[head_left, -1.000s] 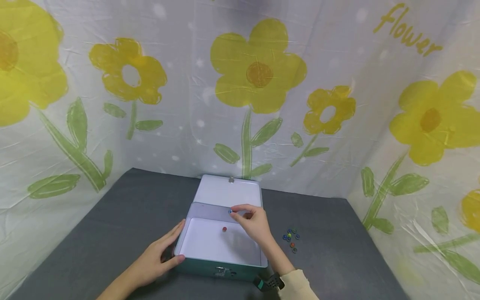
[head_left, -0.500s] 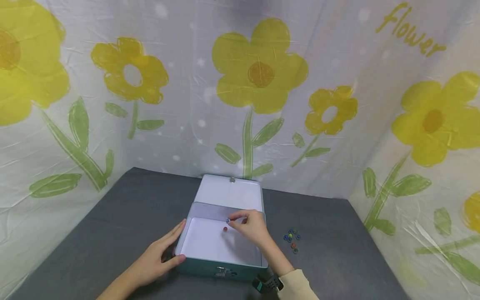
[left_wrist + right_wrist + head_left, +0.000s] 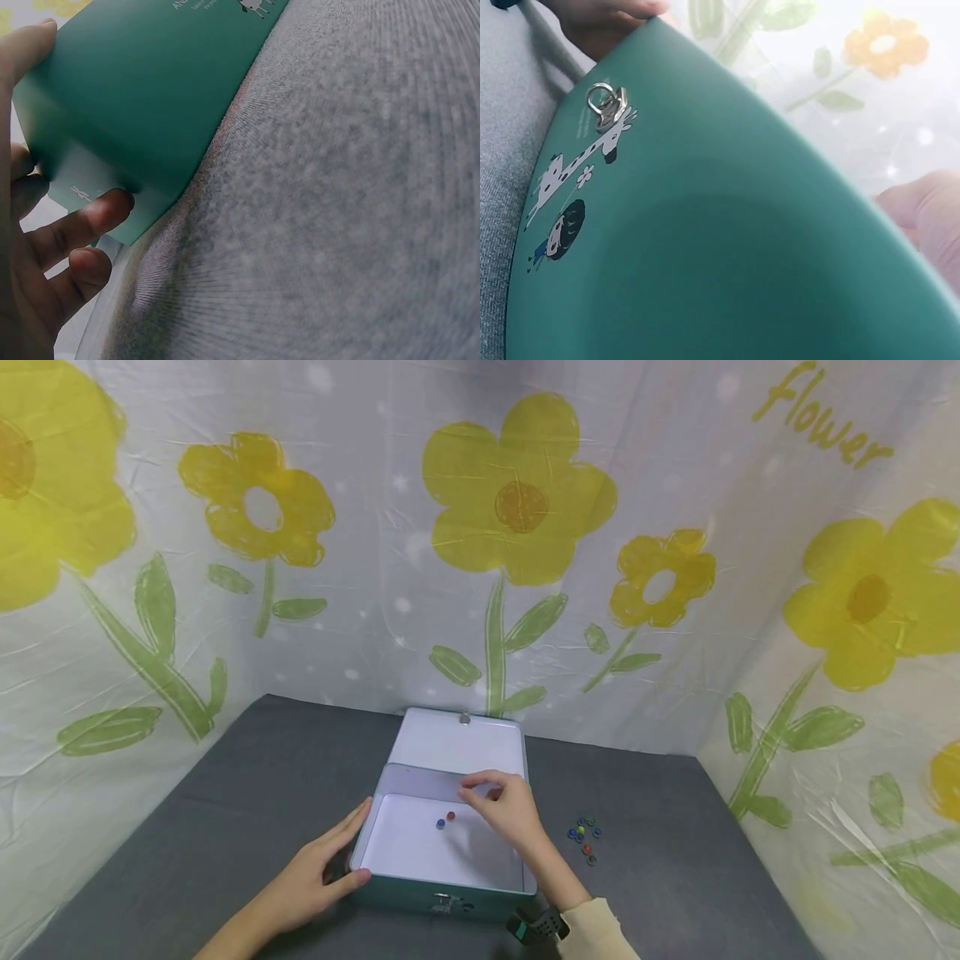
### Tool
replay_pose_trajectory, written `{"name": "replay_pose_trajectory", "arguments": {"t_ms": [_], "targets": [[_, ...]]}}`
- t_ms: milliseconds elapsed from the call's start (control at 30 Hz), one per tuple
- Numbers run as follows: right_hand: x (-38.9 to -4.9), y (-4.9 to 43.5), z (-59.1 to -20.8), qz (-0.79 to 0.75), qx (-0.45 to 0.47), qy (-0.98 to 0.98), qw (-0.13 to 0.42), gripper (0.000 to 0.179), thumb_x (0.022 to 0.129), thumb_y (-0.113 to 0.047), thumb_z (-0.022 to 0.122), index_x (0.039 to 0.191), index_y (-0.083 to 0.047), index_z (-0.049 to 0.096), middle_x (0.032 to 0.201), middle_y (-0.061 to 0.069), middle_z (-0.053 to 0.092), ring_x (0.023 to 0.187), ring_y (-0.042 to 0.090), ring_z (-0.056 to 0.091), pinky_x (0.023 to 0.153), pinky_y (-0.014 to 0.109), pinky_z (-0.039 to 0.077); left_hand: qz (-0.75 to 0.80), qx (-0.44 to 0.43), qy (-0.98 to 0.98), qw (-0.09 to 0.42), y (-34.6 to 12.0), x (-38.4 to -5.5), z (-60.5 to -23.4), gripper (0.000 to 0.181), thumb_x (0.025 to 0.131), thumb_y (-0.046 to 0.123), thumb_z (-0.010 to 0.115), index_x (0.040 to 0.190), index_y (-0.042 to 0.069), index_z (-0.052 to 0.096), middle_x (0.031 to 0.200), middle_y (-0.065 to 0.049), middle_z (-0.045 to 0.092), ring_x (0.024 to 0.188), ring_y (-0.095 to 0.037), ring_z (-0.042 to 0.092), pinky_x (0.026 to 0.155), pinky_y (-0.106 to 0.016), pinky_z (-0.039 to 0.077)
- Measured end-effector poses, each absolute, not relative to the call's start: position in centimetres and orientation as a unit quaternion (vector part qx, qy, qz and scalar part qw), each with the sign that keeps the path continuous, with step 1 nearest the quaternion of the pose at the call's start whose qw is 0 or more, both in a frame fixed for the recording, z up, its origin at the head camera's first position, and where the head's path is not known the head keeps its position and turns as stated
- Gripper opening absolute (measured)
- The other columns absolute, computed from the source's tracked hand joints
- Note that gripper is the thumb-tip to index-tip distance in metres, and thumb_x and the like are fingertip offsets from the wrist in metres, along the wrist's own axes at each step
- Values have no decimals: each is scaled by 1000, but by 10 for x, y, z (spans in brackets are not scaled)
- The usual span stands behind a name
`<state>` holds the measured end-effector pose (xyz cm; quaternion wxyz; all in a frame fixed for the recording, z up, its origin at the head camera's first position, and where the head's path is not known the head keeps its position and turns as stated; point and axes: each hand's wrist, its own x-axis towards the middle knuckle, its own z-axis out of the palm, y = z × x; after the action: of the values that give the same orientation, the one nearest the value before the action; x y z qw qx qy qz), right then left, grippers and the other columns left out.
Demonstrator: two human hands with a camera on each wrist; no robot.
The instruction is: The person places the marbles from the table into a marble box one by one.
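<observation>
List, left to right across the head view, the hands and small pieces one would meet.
Left hand, blue piece, red piece, right hand, scattered pieces.

Reads "flower" in yellow handwriting [image 3: 823, 420] on the wrinkled white curtain with yellow blooms [image 3: 367, 510], far up and right of the right fingers [image 3: 483, 776]. Begins "AN", then leaves view, on the rectangular green box [image 3: 142, 97], above and right of the left fingers [image 3: 101, 216] in the left wrist view; continues beneath, too small to read.
</observation>
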<state>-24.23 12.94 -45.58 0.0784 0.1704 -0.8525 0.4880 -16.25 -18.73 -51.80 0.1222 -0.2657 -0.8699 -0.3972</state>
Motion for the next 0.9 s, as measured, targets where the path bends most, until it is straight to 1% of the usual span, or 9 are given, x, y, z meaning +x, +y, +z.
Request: {"name": "replay_pose_trajectory", "arguments": {"t_ms": [133, 267, 433, 533, 600, 733, 800, 900], "targets": [[-240, 131, -454, 502, 167, -844, 90, 10, 95, -16, 82, 103, -11, 84, 100, 5, 81, 49, 1, 43, 48, 20, 33, -405, -265, -867, 120, -187, -162, -519, 88, 94, 26, 82, 168, 15, 34, 169, -16, 38, 149, -7, 32, 111, -20, 41], [-237, 134, -452, 528, 171, -828, 80, 12, 95, -14, 82, 105, -9, 83, 101, 7, 80, 49, 1, 41, 49, 21, 32, -409, -263, -866, 119, -186, -162, -520, 89, 94, 25, 82, 168, 17, 33, 169, -17, 38, 149, -2, 29, 112, -15, 32], [-231, 141, -449, 533, 187, -822, 75, 14, 95, -13, 81, 108, -7, 83, 100, 10, 80, 49, 1, 40, 48, 20, 31, -412, -266, -863, 120, -187, -162, -522, 89, 94, 25, 82, 168, 17, 33, 168, -18, 39, 149, 0, 29, 112, -13, 30], [-227, 148, -449, 524, 194, -825, 83, 15, 95, -13, 81, 109, -6, 82, 99, 11, 80, 49, 1, 41, 48, 20, 30, -412, -268, -862, 123, -187, -162, -522, 89, 94, 26, 82, 168, 16, 34, 168, -18, 39, 150, -4, 30, 112, -13, 31], [-225, 155, -450, 521, 193, -827, 86, 16, 96, -12, 80, 109, -5, 82, 99, 11, 80, 50, 0, 41, 47, 19, 30, -407, -269, -864, 122, -187, -162, -521, 90, 94, 27, 82, 168, 16, 33, 168, -17, 39, 150, -8, 33, 111, -15, 36], [-221, 169, -452, 521, 185, -828, 90, 15, 96, -11, 80, 110, -5, 82, 98, 12, 79, 50, 1, 40, 47, 19, 30, -397, -266, -870, 120, -187, -162, -519, 90, 94, 29, 82, 168, 19, 32, 169, -15, 39, 149, -21, 40, 110, -23, 45], [-220, 177, -454, 518, 181, -830, 98, 16, 96, -11, 80, 111, -5, 82, 91, 13, 78, 50, 1, 38, 47, 19, 30, -397, -263, -871, 121, -187, -163, -518, 90, 94, 28, 82, 168, 19, 33, 169, -15, 39, 149, -25, 41, 110, -25, 45], [-220, 189, -456, 516, 174, -831, 112, 15, 95, -11, 81, 110, -7, 82, 83, 16, 74, 50, 1, 36, 47, 19, 29, -399, -257, -872, 120, -187, -163, -518, 91, 93, 28, 83, 168, 20, 33, 169, -15, 39, 149, -27, 42, 110, -24, 44]]}}
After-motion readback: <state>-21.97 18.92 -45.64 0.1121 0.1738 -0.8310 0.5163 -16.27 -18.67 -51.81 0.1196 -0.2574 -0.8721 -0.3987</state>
